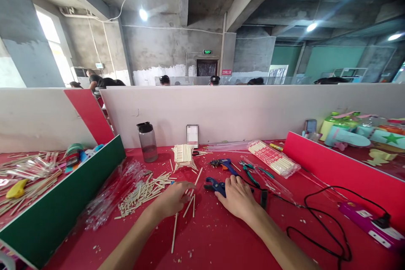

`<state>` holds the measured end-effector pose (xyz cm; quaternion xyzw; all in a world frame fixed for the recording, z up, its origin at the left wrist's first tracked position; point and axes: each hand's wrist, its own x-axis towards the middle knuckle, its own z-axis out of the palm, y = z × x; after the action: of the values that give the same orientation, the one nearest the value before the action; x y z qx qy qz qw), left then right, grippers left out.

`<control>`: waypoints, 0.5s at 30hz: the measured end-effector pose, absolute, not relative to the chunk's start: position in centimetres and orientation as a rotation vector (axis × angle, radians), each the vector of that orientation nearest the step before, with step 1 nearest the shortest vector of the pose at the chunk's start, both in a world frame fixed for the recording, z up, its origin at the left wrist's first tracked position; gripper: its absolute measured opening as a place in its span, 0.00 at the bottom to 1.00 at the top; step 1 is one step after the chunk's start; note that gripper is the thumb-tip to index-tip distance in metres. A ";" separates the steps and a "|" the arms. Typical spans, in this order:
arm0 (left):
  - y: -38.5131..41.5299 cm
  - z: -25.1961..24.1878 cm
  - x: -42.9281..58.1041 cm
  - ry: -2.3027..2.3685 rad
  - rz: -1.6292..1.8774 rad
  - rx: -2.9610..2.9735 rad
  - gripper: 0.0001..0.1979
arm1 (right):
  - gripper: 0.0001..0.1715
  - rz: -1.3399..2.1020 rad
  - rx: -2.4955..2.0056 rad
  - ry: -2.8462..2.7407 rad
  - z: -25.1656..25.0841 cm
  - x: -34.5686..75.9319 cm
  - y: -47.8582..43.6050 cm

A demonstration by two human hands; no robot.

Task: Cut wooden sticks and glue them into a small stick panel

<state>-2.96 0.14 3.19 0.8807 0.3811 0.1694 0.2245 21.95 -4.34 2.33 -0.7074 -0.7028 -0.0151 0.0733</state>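
My left hand [175, 198] hovers low over the red tabletop, thumb and forefinger apart. Several loose wooden sticks [189, 206] lie by its fingertips, and a longer stick [174, 234] lies below the wrist. My right hand [238, 197] is closed over a blue-handled cutter [217, 186], whose head points left; its handles are partly hidden under the palm. Beyond both hands stands a small structure built of sticks [184, 156], with a flat slatted top and splayed legs. A heap of short cut sticks [144, 194] spreads left of my left hand.
A glue gun [224, 164] and green-handled pliers [249, 173] lie beyond my right hand. Packed sticks [274, 159], a black cable [329, 219] and a purple power strip [370, 225] are at right. A bottle [147, 143], phone [193, 136] and plastic wrapping [110, 198] stand or lie leftward. Low partitions [66, 202] border the table.
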 end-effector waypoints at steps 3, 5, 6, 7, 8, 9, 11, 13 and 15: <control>0.1 3.0 -2.9 1.081 0.488 2.442 0.22 | 0.30 -0.071 -2.160 -2.068 2.0 22.0 -4.2; 0.4 2.8 -3.0 1.162 0.521 2.431 0.23 | 0.27 -0.102 -2.146 -2.070 2.0 22.1 -4.1; 0.5 2.6 -3.0 1.228 0.541 2.419 0.24 | 0.25 -0.125 -2.119 -2.085 2.1 22.1 -4.0; 0.6 2.4 -3.0 1.300 0.557 2.405 0.24 | 0.24 -0.147 -2.078 -2.109 2.2 22.0 -4.0; 0.7 2.1 -3.0 1.367 0.568 2.392 0.24 | 0.22 -0.166 -2.026 -2.135 2.3 21.9 -4.0; 0.8 1.8 -3.0 1.425 0.568 2.382 0.23 | 0.20 -0.180 -1.966 -2.165 2.4 21.7 -4.0; 1.0 1.2 -2.9 1.499 0.540 2.381 0.20 | 0.16 -0.181 -1.843 -2.216 2.7 21.1 -4.1; 1.1 0.7 -2.7 1.544 0.498 2.397 0.17 | 0.13 -0.152 -1.724 -2.257 2.9 20.4 -4.3; 1.1 0.4 -2.6 1.587 0.456 2.414 0.15 | 0.10 -0.117 -1.624 -2.288 2.9 19.7 -4.5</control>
<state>-2.60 1.08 0.43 0.8206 0.5393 0.1550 0.1083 19.70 -4.51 2.93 -0.5704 -0.8033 -0.0411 0.1660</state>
